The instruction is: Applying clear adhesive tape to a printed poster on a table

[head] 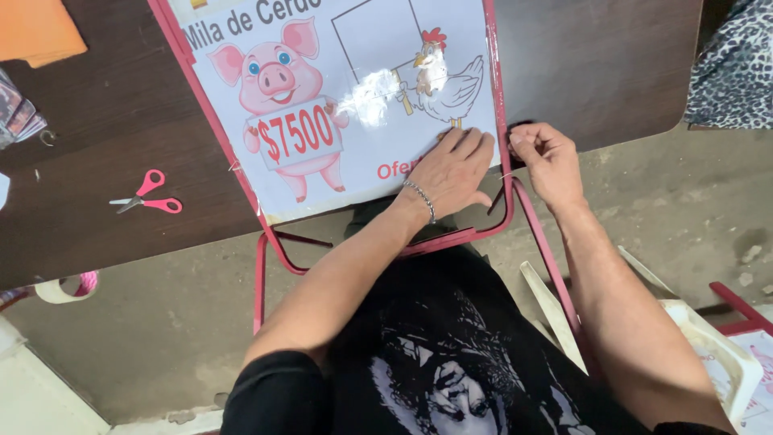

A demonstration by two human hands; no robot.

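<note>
A glossy poster (354,72) with a cartoon pig and a chicken lies on a red metal frame (503,89) resting on the dark wooden table (604,56). My left hand (452,171), with a chain bracelet on the wrist, presses flat on the poster's lower right corner. My right hand (547,161) is curled at the frame's right bar, its fingertips pinching at the poster's edge; something thin may be between them, too small to tell.
Small pink-handled scissors (149,196) lie on the table at left. An orange sheet (36,31) sits at the top left corner. A tape roll (60,288) hangs off the table's near edge. A white plastic chair (717,346) stands at lower right on the concrete floor.
</note>
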